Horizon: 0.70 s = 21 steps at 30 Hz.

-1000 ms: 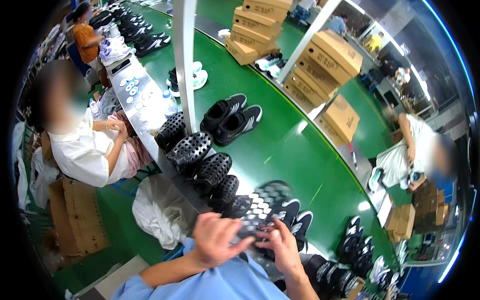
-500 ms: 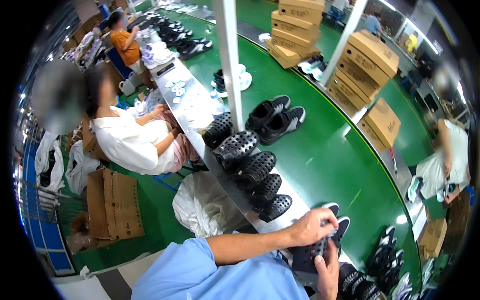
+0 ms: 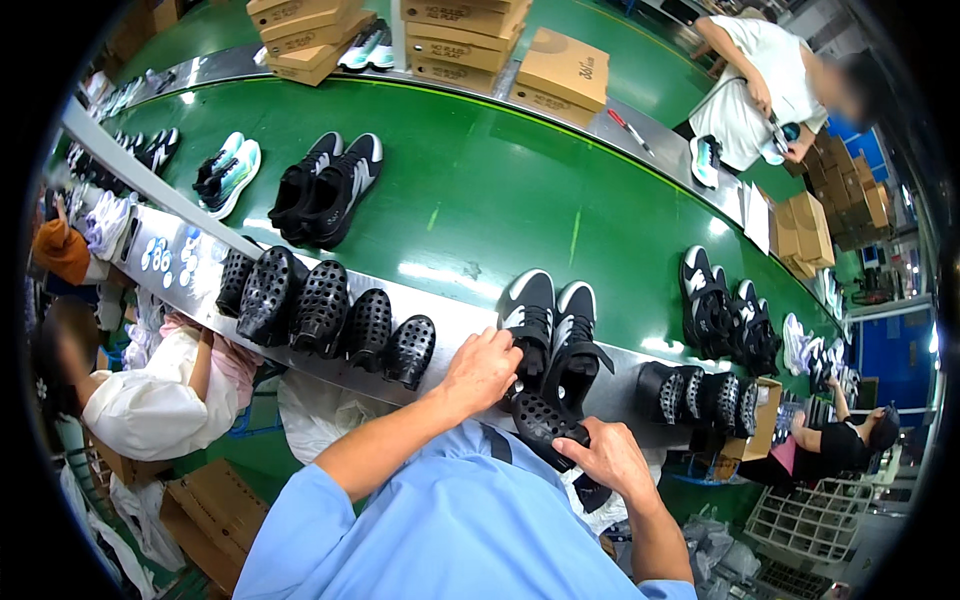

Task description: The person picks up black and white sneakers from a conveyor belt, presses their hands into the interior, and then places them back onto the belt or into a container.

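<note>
A pair of black sneakers with pale toe caps stands before me at the bench edge: a left sneaker (image 3: 529, 312) and a right sneaker (image 3: 574, 350) with its strap sticking out. My left hand (image 3: 482, 370) has its fingers curled at the left sneaker's collar; its fingertips are partly hidden. In my right hand (image 3: 612, 456), closed at one end, is a black perforated plastic shoe tree (image 3: 543, 418), tilted just below that sneaker's opening. Whether its far end sits inside the sneaker I cannot tell.
Several shoe trees (image 3: 320, 305) line the bench (image 3: 455, 322) at left; more shoe trees (image 3: 700, 397) stand at right. Beyond lies a green conveyor belt (image 3: 470, 180) carrying black sneakers (image 3: 328, 190). Shoe boxes (image 3: 562, 75) are stacked across it. Co-workers sit left and stand opposite.
My view has swung right, bringing the sneaker pair to the middle. My hands, close together over a shoe tree before, are now apart, the left at the sneaker, the right on the shoe tree.
</note>
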Each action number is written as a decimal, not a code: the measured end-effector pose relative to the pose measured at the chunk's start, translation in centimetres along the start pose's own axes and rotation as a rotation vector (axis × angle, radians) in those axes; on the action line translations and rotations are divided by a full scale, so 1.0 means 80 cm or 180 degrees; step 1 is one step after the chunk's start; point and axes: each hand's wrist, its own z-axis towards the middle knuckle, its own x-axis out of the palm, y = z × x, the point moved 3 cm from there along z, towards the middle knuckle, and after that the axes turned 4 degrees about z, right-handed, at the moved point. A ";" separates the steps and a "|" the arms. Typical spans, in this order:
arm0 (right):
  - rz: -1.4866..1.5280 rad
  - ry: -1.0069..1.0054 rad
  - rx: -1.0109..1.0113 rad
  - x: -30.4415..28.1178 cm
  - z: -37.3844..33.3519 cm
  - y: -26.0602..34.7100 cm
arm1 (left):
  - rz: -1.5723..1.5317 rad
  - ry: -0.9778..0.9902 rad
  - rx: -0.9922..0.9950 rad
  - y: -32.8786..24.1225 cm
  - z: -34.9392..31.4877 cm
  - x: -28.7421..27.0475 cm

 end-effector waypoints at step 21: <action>-0.1061 -0.1399 -0.0898 0.156 0.123 -0.010 | -0.0368 0.0034 0.0089 0.032 0.061 0.043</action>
